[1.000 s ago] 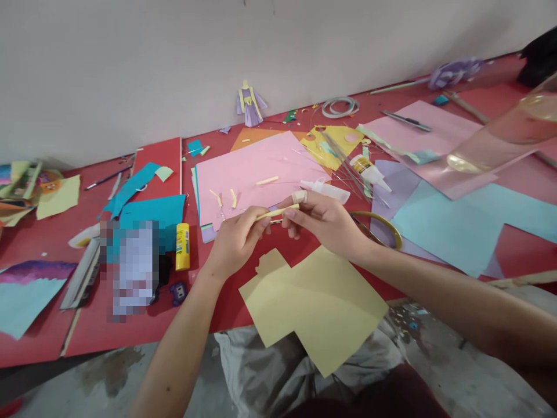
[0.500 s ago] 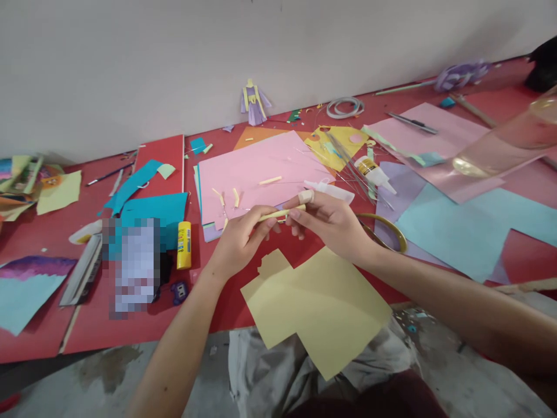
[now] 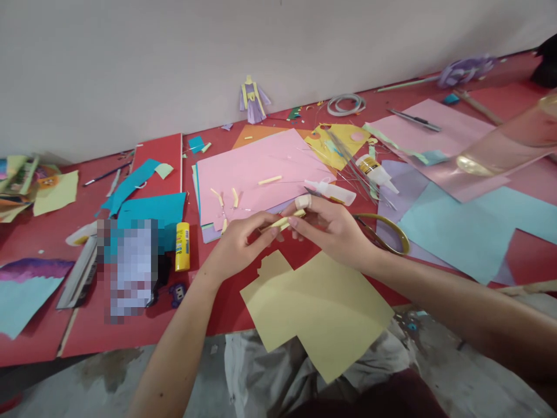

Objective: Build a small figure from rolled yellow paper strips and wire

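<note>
Between both hands is a small rolled strip of pale yellow paper [image 3: 285, 221]. My left hand [image 3: 238, 241] pinches its left end between thumb and forefinger. My right hand [image 3: 328, 227], with a bandage [image 3: 303, 201] round one finger, grips the right end; its other fingers curl behind. Just below the hands a large pale yellow sheet [image 3: 319, 307] overhangs the table edge onto my lap. Behind them, on a pink sheet [image 3: 256, 157], lie a loose yellow paper roll [image 3: 270, 180] and small yellow pieces on wires [image 3: 235, 197].
A paper doll dress [image 3: 253, 101] leans on the wall. Glue bottles [image 3: 378, 173], thin wires [image 3: 343, 148] and scissors [image 3: 394, 232] are to the right. A glue stick [image 3: 183, 247], metal ruler [image 3: 80, 273] and teal paper [image 3: 152, 212] are left. A clear bottle [image 3: 500, 145] juts in at right.
The rolled strip has turned in my fingers, its right end shifting slightly. My left hand has moved a little right and down. The view has shifted slightly.
</note>
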`<state>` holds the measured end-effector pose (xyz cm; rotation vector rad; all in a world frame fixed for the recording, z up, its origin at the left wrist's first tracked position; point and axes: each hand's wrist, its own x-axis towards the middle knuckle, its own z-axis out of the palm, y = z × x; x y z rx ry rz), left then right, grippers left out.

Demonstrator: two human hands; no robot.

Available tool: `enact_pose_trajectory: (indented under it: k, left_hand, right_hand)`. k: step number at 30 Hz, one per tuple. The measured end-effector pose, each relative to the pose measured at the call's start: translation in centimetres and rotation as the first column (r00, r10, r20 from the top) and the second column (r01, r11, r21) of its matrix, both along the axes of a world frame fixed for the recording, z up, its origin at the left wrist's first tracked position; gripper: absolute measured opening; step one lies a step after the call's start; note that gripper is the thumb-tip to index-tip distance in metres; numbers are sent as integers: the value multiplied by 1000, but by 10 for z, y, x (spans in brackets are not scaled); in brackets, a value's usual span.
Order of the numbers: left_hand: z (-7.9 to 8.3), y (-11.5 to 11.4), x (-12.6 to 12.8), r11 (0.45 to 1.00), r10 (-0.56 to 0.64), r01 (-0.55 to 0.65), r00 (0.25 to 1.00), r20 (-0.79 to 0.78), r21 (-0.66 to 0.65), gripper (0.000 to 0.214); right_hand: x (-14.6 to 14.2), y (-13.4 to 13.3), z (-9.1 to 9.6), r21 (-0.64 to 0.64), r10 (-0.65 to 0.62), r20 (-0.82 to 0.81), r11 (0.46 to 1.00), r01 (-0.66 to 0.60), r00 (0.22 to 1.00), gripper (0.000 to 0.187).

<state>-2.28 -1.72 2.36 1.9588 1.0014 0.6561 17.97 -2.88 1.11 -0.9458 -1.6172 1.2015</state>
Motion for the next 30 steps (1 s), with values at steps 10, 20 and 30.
enact_pose_trajectory:
  k: [10, 20, 30]
  left_hand:
    - [-2, -1, 1, 1000, 26, -25, 997, -74, 18, 29]
    - [-11, 4, 0, 925, 38, 86, 948, -316, 369, 23]
    - [-10, 3, 0, 919, -1, 96, 970, -241, 381, 22]
  right_hand:
    - [2, 2, -3, 15, -26, 77, 1000, 25, 997, 15]
    - [2, -4, -2, 328, -134, 210, 943, 60, 969, 8]
    - [3, -7, 2, 296, -81, 186, 955, 23, 979, 11]
